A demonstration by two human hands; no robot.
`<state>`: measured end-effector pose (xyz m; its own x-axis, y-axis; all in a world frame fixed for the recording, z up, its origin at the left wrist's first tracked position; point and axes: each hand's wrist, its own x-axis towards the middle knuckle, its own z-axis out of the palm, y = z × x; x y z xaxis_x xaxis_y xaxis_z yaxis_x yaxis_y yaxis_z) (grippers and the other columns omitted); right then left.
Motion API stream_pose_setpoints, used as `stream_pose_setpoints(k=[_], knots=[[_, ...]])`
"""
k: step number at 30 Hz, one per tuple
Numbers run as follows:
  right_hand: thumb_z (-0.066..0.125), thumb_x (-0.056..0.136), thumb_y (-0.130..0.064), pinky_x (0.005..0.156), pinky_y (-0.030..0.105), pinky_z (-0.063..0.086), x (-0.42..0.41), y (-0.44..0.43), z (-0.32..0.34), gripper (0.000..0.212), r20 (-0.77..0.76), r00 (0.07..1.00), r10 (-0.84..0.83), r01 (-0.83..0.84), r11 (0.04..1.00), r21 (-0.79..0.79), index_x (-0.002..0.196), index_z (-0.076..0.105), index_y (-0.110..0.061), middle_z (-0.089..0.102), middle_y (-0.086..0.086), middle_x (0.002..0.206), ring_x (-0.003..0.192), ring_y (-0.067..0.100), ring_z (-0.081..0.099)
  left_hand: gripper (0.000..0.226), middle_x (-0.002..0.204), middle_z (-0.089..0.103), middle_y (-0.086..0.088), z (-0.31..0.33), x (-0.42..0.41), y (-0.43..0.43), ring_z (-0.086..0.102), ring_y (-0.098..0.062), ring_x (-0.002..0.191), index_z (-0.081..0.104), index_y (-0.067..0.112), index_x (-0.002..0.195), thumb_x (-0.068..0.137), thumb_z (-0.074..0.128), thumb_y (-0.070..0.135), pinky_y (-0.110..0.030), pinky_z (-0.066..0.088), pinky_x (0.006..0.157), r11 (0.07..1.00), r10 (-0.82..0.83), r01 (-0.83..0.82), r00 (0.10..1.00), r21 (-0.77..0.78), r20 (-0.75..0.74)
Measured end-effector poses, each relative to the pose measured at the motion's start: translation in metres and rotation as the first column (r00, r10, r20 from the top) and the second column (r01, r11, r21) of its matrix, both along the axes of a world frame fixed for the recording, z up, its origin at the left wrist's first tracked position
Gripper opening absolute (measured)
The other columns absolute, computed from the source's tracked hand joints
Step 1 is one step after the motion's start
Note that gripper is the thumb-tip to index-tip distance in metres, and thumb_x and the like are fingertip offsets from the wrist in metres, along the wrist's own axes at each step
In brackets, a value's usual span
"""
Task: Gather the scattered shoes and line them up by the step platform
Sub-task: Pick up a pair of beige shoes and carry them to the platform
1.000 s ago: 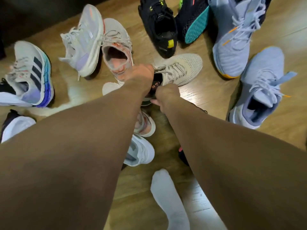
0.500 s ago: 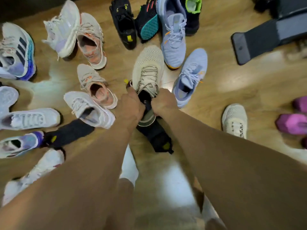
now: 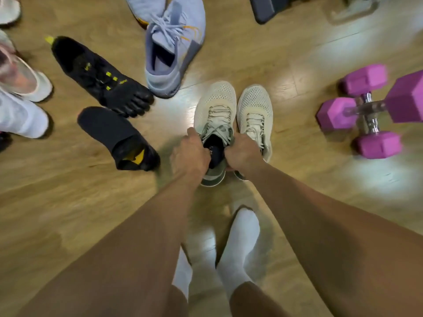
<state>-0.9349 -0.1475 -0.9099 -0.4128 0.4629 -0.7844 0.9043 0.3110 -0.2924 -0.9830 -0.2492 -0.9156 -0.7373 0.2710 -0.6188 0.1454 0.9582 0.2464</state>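
The left mesh sneaker (image 3: 215,104) sits just beside the right mesh sneaker (image 3: 254,106), with the left hand (image 3: 190,154) and right hand (image 3: 242,153) gripping its collar. On the floor (image 3: 68,213), dumbbells (image 3: 368,115) lie to the right, a toe shoe (image 3: 100,76) and slip-on shoe (image 3: 114,133) to the left, and a knit sneaker (image 3: 174,53) behind.

The glossy wood-plank floor (image 3: 263,53) carries quite a scatter. Two cream mesh shoes (image 3: 254,110) sit side by side in the middle, with a lavender trainer (image 3: 174,53) beyond them. Two black shoes (image 3: 103,81) lie to the left, pale trainers (image 3: 20,110) at the edge, purple dumbbells (image 3: 336,113) to the right, and white-socked feet (image 3: 240,243) nearest.
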Motion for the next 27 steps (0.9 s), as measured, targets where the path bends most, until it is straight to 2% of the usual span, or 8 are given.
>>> stream_pose_setpoints(k=[5, 8, 11, 14, 17, 20, 23, 27], knots=[[0.052, 0.09, -0.01, 0.08, 0.031, 0.046, 0.007, 0.015, -0.048, 0.024, 0.006, 0.996, 0.093, -0.093, 0.994, 0.058, 0.113, 0.055, -0.003, 0.061, 0.015, 0.112, 0.105, 0.032, 0.059, 0.042, 0.115, 0.054, -0.016, -0.05, 0.01, 0.019, 0.057, -0.035, 0.101, 0.034, 0.008, 0.127, 0.092, 0.055, 0.016, -0.036, 0.036, 0.068, 0.998, 0.017, -0.017, 1.0, 0.054, 0.006], [0.052, 0.09, -0.009, 0.087, 0.034, 0.045, 0.013, 0.015, -0.048, 0.029, -0.057, 0.989, 0.138, -0.132, 0.986, 0.098, 0.118, 0.051, -0.003, 0.059, 0.016, 0.117, 0.111, 0.033, 0.055, 0.046, 0.122, 0.052, -0.018, -0.06, 0.013, 0.023, 0.054, -0.036, 0.109, 0.032, 0.007, 0.129, 0.091, 0.057, 0.012, -0.035, 0.037, 0.073, 0.991, 0.1, -0.105, 0.993, 0.083, 0.057], [0.048, 0.09, -0.01, 0.089, 0.038, 0.05, 0.028, 0.014, -0.039, 0.034, -0.203, 0.979, 0.036, -0.001, 0.986, 0.168, 0.123, 0.053, -0.011, 0.066, 0.013, 0.107, 0.101, 0.03, 0.06, 0.047, 0.121, 0.056, -0.018, -0.058, 0.014, 0.026, 0.055, -0.035, 0.11, 0.035, 0.008, 0.129, 0.089, 0.059, 0.012, -0.038, 0.043, 0.081, 0.985, 0.152, -0.159, 0.984, 0.066, 0.095], [0.046, 0.09, -0.01, 0.082, 0.031, 0.047, 0.048, 0.026, -0.027, 0.038, -0.318, 0.942, -0.108, 0.204, 0.935, 0.289, 0.126, 0.054, -0.016, 0.066, 0.007, 0.106, 0.097, 0.023, 0.061, 0.048, 0.116, 0.061, -0.014, -0.051, 0.014, 0.03, 0.057, -0.033, 0.108, 0.037, 0.009, 0.13, 0.089, 0.061, 0.011, -0.036, 0.045, 0.083, 0.979, 0.182, -0.192, 0.974, 0.064, 0.137], [0.057, 0.082, -0.008, 0.08, 0.032, 0.046, 0.07, 0.04, -0.029, 0.047, -0.226, 0.938, -0.265, 0.331, 0.877, 0.348, 0.128, 0.05, -0.014, 0.058, 0.007, 0.118, 0.103, 0.022, 0.055, 0.061, 0.118, 0.06, -0.013, -0.045, 0.021, 0.032, 0.057, -0.031, 0.11, 0.033, 0.012, 0.139, 0.087, 0.064, 0.008, -0.033, 0.045, 0.086, 0.971, 0.209, -0.226, 0.963, 0.084, 0.171], [0.066, 0.08, -0.013, 0.077, 0.03, 0.044, 0.082, 0.039, -0.046, 0.053, -0.051, 0.944, -0.326, 0.33, 0.93, 0.16, 0.128, 0.043, -0.012, 0.057, 0.011, 0.121, 0.103, 0.026, 0.055, 0.061, 0.117, 0.059, -0.011, -0.045, 0.028, 0.033, 0.058, -0.03, 0.108, 0.034, 0.014, 0.14, 0.087, 0.063, 0.011, -0.03, 0.043, 0.08, 0.951, 0.291, -0.306, 0.932, 0.038, 0.216], [0.065, 0.084, -0.014, 0.089, 0.036, 0.047, 0.08, 0.035, -0.064, 0.065, 0.042, 0.896, -0.441, 0.44, 0.897, 0.025, 0.141, 0.034, -0.016, 0.059, 0.013, 0.125, 0.114, 0.032, 0.055, 0.05, 0.119, 0.059, -0.013, -0.052, 0.029, 0.035, 0.061, -0.034, 0.104, 0.043, 0.012, 0.129, 0.085, 0.065, 0.01, -0.035, 0.053, 0.087, 0.91, 0.397, -0.415, 0.872, 0.002, 0.288], [0.054, 0.085, -0.005, 0.089, 0.032, 0.045, 0.074, 0.037, -0.069, 0.045, 0.078, 0.888, -0.453, 0.438, 0.886, 0.155, 0.13, 0.05, -0.011, 0.06, 0.014, 0.122, 0.113, 0.032, 0.055, 0.042, 0.117, 0.059, -0.012, -0.052, 0.029, 0.036, 0.063, -0.035, 0.099, 0.05, 0.012, 0.124, 0.085, 0.062, 0.002, -0.036, 0.059, 0.072, 0.881, 0.451, -0.473, 0.839, -0.004, 0.304]])
